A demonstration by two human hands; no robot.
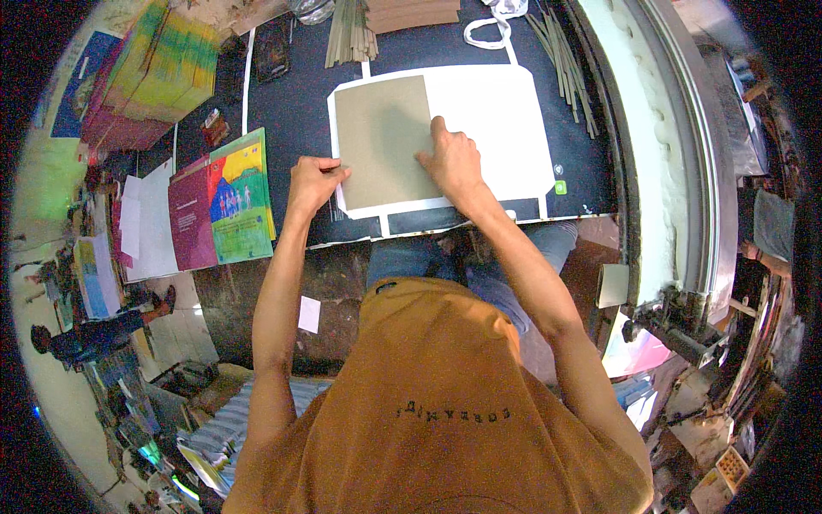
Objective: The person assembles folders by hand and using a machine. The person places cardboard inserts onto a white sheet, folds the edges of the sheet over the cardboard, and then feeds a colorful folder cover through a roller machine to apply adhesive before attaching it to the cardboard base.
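A large white sheet (490,137) with cut-off corners lies flat on the dark table. A grey-brown board (377,141) covers its left part, leaving a narrow white margin at the left and near edges. My left hand (315,182) is at the left edge of sheet and board, thumb and forefinger pinched together; whether an edge is between them I cannot make out. Over the board's right edge lies my right hand (455,164), its forefinger stretched along that edge and its thumb apart on the board. A shadow falls across the board.
Left of the sheet lie colourful printed covers (240,201), with a tall stack of yellow-green ones (171,68) behind. Grey strips (349,34) lie at the back, more strips (565,68) at the right. A white looped band (488,32) lies far back. A long metal machine frame (685,146) borders the right.
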